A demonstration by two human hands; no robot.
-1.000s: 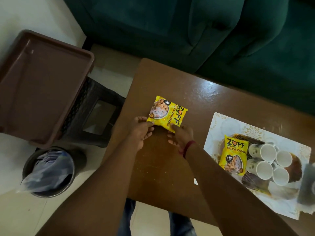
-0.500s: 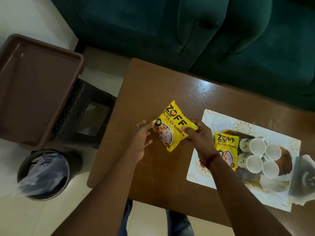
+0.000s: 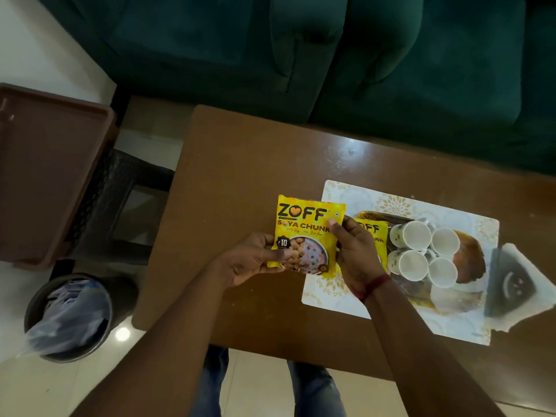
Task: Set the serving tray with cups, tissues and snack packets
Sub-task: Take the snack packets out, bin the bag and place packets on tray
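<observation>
At centre frame, your left hand (image 3: pixel 255 260) and right hand (image 3: pixel 355 254) each grasp a side of the yellow snack packet (image 3: pixel 307 236), held above the wooden table (image 3: pixel 240 164) at the white serving tray (image 3: pixel 346 194)'s left edge. Just right, a second packet (image 3: pixel 374 233) lies touching four cups (image 3: pixel 424 257) on their sides. Slide in carelessly and you may nudge the cups rolling. The tray's upper-left strip stays bare; beyond, a green sofa (image 3: pixel 301 55).
</observation>
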